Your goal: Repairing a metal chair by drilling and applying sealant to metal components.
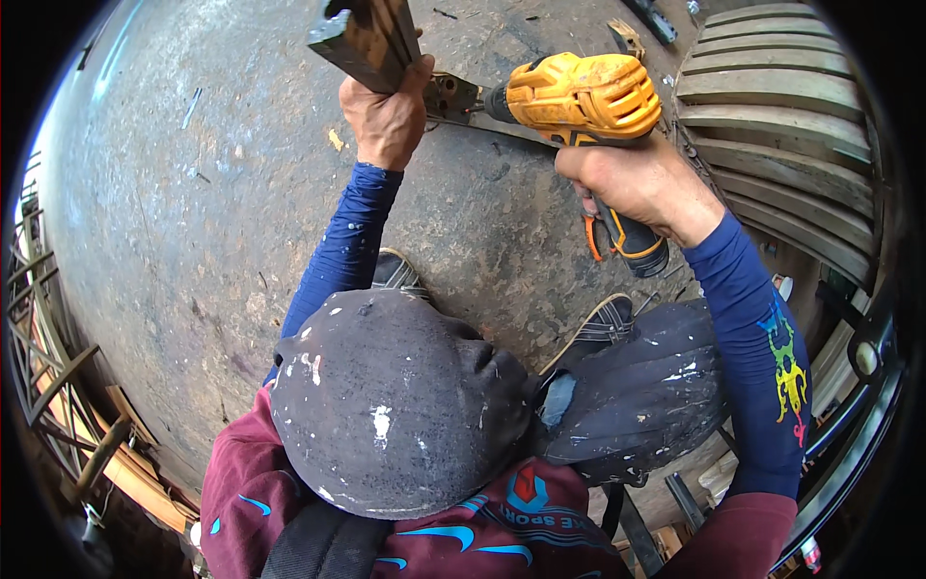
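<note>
Right hand (641, 183) is wrapped round the grip of the yellow drill (579, 96); left hand (386, 121) is clenched on a dark steel bar (367, 39) that runs off the top edge. Both sit up at the top of the view, above the concrete floor (193, 241), w/ a small metal bracket (451, 96) between bar and drill nose.

To drill well — keep the bit square to the bracket, brace the bar hard so it can't twist, push straight along the drill body, no sideways lean.

Drill's long axis lies approx. left-right — nose toward the bar, battery end down-right. Bit tip hidden, so contact can't be confirmed.
</note>
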A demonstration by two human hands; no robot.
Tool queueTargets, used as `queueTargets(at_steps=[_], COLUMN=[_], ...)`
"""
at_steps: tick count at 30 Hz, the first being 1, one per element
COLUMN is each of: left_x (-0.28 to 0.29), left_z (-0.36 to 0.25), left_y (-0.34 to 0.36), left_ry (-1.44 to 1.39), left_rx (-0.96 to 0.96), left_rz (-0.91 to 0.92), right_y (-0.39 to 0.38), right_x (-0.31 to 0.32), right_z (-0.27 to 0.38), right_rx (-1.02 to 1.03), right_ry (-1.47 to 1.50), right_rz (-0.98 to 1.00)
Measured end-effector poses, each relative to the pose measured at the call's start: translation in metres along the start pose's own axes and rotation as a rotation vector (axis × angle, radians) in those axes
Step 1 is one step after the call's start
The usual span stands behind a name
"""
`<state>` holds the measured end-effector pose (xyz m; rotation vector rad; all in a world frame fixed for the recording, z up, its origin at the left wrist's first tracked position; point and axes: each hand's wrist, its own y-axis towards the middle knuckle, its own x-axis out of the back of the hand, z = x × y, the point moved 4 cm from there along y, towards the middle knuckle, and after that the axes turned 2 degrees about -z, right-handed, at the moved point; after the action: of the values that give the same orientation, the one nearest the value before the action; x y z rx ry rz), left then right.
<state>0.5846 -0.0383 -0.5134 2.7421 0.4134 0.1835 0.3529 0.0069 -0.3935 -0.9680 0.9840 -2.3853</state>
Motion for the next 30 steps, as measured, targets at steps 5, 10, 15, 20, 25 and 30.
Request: queueTargets(at_steps=[5,10,15,20,25,30], left_x=[0.002,0.005,0.010,0.014,0.012,0.015], left_z=[-0.003,-0.003,-0.008,-0.021,-0.039,-0.064], left_y=[-0.002,-0.005,-0.007,-0.002,0.002,0.008], left_ry=[0.001,-0.042,-0.048,-0.025,-0.168,-0.113], left_rx=[-0.041,0.024,0.074,0.046,0.224,0.222], left_rz=[-0.028,-0.065,-0.068,-0.127,-0.123,-0.143], right_y=[-0.003,-0.004,-0.012,-0.018,-0.032,-0.045], right_x=[-0.002,-0.004,-0.003,0.001,0.008,0.011], right_z=[0.002,0.006,0.009,0.012,0.017,0.017], right_rx=[0.030,0.067,0.089,0.093,0.091,0.104], right_ry=[0.003,-0.031,-0.026,-0.004,-0.056,-0.018], right_rz=[0.007,0.022,-0.001,0.012,0.012,-0.022])
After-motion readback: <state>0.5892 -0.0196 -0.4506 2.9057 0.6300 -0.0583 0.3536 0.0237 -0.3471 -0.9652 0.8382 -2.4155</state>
